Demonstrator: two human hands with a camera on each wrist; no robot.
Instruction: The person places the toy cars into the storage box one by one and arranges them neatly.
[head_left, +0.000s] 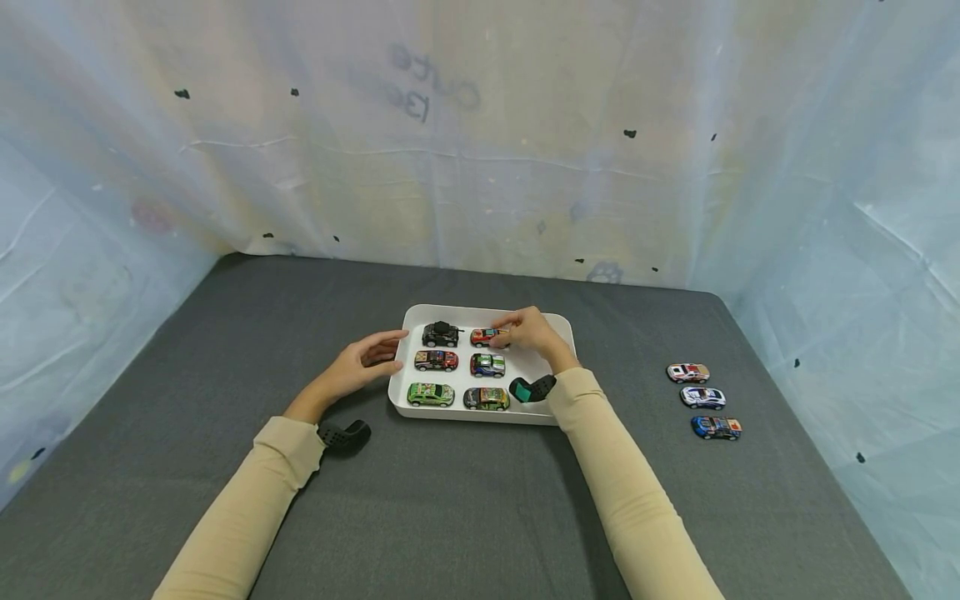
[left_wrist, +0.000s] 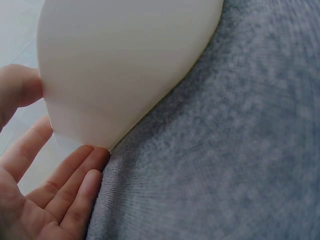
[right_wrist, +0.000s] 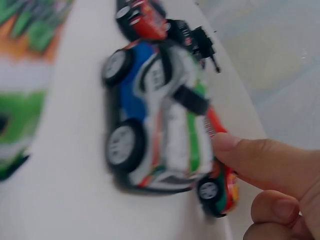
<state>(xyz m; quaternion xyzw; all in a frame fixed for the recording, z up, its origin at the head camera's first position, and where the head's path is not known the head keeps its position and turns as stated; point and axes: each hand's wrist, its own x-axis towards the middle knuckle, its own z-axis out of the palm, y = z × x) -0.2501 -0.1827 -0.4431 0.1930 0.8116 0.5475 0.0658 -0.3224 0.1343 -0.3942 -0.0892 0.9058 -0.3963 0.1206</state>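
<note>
While the left hand (head_left: pixel 358 364) rests its thumb and fingertips against the left edge of the white tray (head_left: pixel 468 316), fingers nearly straight and the thumb set wide of them, the right hand (head_left: pixel 534 332) reaches over the tray's far right part and pinches the red car (head_left: pixel 480 337) between thumb and finger; its other fingers are curled in the right wrist view; whether the red car touches the tray floor I cannot tell.

Six toy cars are in the tray, in two columns of three; to the left of the red car is the black car (head_left: pixel 440 335); in the middle row the black-and-red car (head_left: pixel 436 360) is on the left and the white-and-green car (head_left: pixel 487 365) on the right; in the near row the green car (head_left: pixel 431 394) is on the left and the multicoloured car (head_left: pixel 486 398) on the right.

Well apart from the tray, at the right of the grey cloth (head_left: pixel 420 500), three more stand in a line running from far to near: the white-and-red car (head_left: pixel 687 372), the white-and-blue car (head_left: pixel 702 397) and the blue car (head_left: pixel 716 427); a pale sheet (head_left: pixel 480 183) hangs behind the far edge.
</note>
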